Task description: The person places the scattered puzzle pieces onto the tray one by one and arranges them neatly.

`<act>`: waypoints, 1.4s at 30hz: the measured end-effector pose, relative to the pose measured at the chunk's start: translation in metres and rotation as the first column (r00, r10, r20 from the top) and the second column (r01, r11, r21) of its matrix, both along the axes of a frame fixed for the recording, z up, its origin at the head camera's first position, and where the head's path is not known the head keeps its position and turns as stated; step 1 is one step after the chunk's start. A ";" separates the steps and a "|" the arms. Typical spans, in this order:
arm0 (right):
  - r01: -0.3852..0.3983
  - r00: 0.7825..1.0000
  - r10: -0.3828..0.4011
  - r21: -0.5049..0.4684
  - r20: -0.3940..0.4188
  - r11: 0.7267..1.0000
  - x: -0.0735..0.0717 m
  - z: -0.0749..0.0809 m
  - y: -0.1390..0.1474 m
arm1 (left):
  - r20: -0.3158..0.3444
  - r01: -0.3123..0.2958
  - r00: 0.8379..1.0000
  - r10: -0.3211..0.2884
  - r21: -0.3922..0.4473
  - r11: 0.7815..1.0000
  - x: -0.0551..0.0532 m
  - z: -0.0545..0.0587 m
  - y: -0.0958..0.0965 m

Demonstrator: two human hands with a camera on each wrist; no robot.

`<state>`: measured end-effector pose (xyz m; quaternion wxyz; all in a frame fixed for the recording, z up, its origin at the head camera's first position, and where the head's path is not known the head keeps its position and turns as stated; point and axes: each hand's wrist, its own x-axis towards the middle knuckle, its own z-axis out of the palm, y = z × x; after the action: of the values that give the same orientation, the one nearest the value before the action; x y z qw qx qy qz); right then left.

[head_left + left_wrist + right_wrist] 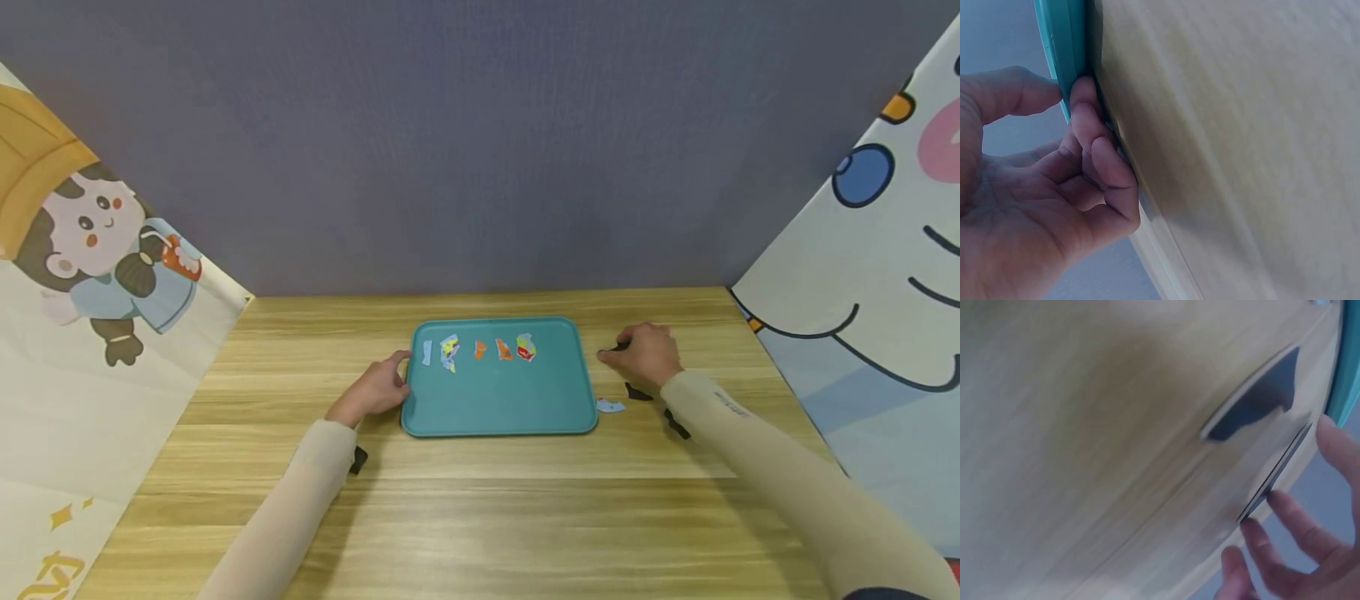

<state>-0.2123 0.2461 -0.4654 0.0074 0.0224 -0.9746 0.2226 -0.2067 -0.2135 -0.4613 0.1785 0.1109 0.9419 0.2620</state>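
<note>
A teal tray (502,408) lies on the wooden table with several flat, irregular printed pieces in a row along its upper half, among them an orange piece (503,349) and a red-and-green piece (526,347). My left hand (375,387) holds the tray's left rim (1069,44), thumb on one side and curled fingers on the other. Right of the tray, my right hand (647,354) pinches a thin dark flat piece (1275,475) by its edges, close to the tabletop. Nearer me lies another dark piece (638,392). A light blue printed piece (611,406) sits beside the tray's right edge.
Below my right forearm lies one more dark piece (677,424). Another dark piece (358,460) is partly hidden by my left sleeve. A grey-blue partition (480,150) rises behind the table (480,517), and cartoon-printed sheets (112,250) stand at both sides.
</note>
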 end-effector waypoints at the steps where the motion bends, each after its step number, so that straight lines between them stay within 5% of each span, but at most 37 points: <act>1: 0.010 1.000 -0.010 0.010 0.001 1.000 0.000 0.000 -0.001 | 0.000 -0.001 1.000 0.001 -0.001 1.000 0.000 0.000 0.000; 18: 0.091 0.983 -0.103 0.086 0.154 0.992 -0.003 0.005 -0.015 | -0.009 0.002 1.000 -0.002 0.002 1.000 -0.001 0.000 0.000; 30: 0.036 0.994 -0.037 -0.017 -0.099 0.999 -0.004 0.016 -0.018 | -0.008 0.000 1.000 0.000 0.009 1.000 0.001 0.002 0.000; 42: -0.045 0.987 0.030 -0.091 -0.160 0.995 0.004 0.031 -0.040 | -0.003 0.001 1.000 -0.001 0.000 1.000 0.001 0.002 0.001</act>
<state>-0.2086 0.2057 -0.4341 0.0817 0.0579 -0.9587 0.2661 -0.2060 -0.2130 -0.4592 0.1771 0.1116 0.9421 0.2621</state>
